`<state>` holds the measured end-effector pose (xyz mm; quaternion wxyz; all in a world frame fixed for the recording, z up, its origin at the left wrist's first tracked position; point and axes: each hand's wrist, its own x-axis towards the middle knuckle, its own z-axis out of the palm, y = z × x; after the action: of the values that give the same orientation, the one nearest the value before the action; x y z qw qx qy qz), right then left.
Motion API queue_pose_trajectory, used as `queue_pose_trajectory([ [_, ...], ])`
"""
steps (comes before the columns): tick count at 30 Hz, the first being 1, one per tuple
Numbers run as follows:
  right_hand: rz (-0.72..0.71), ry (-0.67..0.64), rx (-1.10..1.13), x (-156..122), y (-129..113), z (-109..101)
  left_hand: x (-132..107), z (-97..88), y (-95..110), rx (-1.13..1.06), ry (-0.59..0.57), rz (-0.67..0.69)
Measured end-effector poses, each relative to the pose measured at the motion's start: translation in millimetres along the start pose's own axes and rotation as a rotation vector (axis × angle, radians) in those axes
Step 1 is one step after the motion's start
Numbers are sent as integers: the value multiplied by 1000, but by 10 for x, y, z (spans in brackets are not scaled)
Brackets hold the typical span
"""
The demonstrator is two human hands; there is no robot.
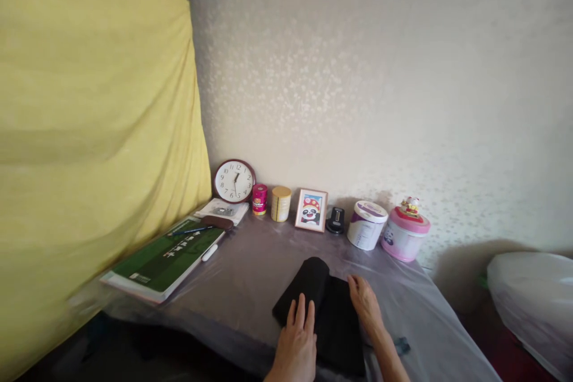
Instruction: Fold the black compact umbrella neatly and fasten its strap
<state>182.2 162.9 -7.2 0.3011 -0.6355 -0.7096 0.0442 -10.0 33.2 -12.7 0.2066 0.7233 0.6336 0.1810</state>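
A black cloth [338, 334] lies folded on the table near its front edge, its left part doubled over into a thick rounded fold. My left hand [296, 334] rests on the front of that fold, fingers spread and lying flat. At the cloth's upper right corner is my right hand [366, 301], its fingertips touching the edge. Its fingers look loosely stretched out, and the thumb is hidden.
A grey-covered table [250, 274] bears a green book [172, 256] at left. Along the wall stand a clock [234, 181], a pink can [259, 200], a yellow-lidded can [281, 204], a panda picture frame [311, 210], a white tub [367, 225] and a pink tub [405, 236].
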Motion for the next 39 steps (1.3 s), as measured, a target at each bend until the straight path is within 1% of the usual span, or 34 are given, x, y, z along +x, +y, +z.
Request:
queue_pose_trajectory([
  [2,-37,-8,-11,-178,112,-78,-6,-2,-10,-1,15,18],
  [4,-14,-37,35,-314,158,-121,-6,-5,-24,2,20,35],
  [8,181,-77,233,-448,82,-144,-31,-70,-17,7,8,41],
  [11,249,-55,296,-488,-12,-148,-85,-191,30,-4,-25,40],
  [14,248,-58,348,-503,-74,-159,-136,-313,81,-7,-79,30],
  [17,221,-86,449,-481,-134,-176,-150,-361,94,1,-120,10],
  [21,200,-98,613,-395,-294,-194,-127,-302,51,27,-122,-18],
  [26,205,-144,817,-254,-652,-183,-97,-205,-5,28,-101,-12],
  [29,195,-181,955,-161,-868,-133,-86,-184,-17,36,-94,-11],
  [32,192,-224,1043,-85,-1016,-19,-84,-173,-22,47,-89,-21],
  [35,170,-248,970,-55,-1075,148,-86,-155,-27,56,-89,-27],
  [39,159,-261,828,-65,-1049,338,-85,-113,-43,65,-72,-22],
])
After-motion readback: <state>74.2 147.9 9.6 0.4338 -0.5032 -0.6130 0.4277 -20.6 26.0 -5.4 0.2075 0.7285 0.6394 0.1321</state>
